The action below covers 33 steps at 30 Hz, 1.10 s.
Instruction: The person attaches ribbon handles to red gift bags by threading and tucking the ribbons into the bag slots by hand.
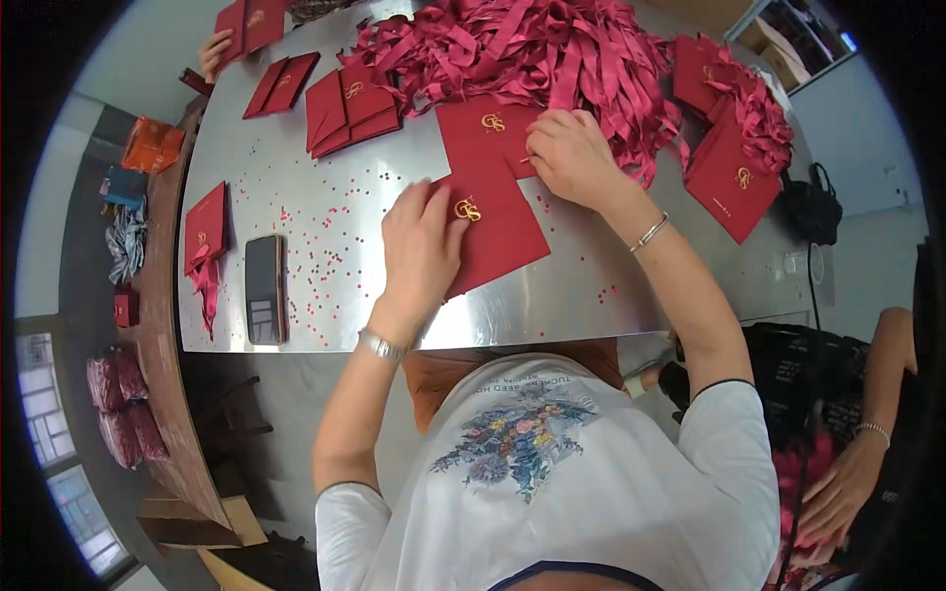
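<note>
A flat red paper bag point(503, 236) with a gold emblem lies in front of me on the metal table. My left hand point(419, 246) curls over its left edge, fingers bent against the bag beside the emblem. Close to the upper right corner of that bag, my right hand point(572, 163) is closed in a pinch; a small red bit shows at its fingertips, too little to name. Another red bag point(468, 128) with the same emblem lies partly under the first. Just beyond my right hand spreads a big heap of dark pink ribbons point(532, 49).
Red bags point(353, 108) are stacked at the far left; more bags point(734, 182) with ribbons lie right. A phone point(264, 291) and a ribboned bag point(205, 231) lie left, among red paper dots. One person's hand point(213, 51) holds a bag; another's hand point(838, 492) is lower right.
</note>
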{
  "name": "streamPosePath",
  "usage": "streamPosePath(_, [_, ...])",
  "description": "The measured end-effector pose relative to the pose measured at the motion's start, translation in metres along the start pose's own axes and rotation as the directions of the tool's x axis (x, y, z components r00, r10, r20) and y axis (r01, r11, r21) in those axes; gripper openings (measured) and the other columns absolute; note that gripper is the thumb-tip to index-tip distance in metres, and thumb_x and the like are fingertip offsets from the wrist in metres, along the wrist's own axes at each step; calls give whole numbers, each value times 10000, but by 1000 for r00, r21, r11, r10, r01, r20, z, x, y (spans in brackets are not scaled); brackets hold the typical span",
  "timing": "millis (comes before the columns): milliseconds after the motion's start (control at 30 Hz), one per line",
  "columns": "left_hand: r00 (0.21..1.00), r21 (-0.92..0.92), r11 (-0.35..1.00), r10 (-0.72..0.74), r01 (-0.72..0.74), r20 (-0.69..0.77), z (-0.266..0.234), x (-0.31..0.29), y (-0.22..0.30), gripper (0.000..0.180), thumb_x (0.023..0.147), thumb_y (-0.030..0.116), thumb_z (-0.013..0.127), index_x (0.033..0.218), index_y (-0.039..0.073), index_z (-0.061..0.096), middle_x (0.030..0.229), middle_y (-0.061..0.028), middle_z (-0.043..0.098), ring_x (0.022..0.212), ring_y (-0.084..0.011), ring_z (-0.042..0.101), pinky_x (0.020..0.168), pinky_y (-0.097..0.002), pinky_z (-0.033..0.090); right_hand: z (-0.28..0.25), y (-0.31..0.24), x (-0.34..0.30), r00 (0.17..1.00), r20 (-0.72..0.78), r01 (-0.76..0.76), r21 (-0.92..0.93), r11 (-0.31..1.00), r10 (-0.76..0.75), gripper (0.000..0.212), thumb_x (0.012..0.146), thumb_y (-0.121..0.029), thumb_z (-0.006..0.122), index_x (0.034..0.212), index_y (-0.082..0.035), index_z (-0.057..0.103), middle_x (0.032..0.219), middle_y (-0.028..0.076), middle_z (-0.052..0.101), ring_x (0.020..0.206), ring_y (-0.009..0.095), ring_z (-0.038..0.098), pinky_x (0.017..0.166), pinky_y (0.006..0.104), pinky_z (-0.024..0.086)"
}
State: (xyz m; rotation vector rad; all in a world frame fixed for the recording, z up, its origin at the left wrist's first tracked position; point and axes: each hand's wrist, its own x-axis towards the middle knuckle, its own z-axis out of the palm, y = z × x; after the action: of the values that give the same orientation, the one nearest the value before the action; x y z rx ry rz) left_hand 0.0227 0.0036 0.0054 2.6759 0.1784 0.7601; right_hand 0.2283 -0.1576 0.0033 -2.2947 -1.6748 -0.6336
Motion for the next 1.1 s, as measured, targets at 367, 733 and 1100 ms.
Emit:
streamPosePath(367, [952,19,980,-197,198,233,14,37,-12,377,702,183,771,1019,15,656,966,-150,628,973,-326,580,865,-437,436,-24,-89,-16,962,101,-262,603,753,254,81,834,-113,633,888,-62,602,820,114,643,777,305,630,719,407,483])
streamPosePath(733, [737,-404,636,-431,657,520,6,8,-23,225,744,103,717,950,16,690,812,-143,702,746,-265,680,712,-351,524,3,-115,-3,884,204,-449,623,640,421,100,811,-155,637,816,-57,616,734,128,656,686,321,651,619,426,508])
streamPosePath(1100, [740,-374,640,-547,671,392,10,1,-15,240,754,176,714,964,62,696,856,-129,706,794,-272,680,717,-361,522,-7,-121,14,830,332,-558,495,665,449,95,795,-143,624,812,-50,623,699,146,646,679,347,649,627,442,509])
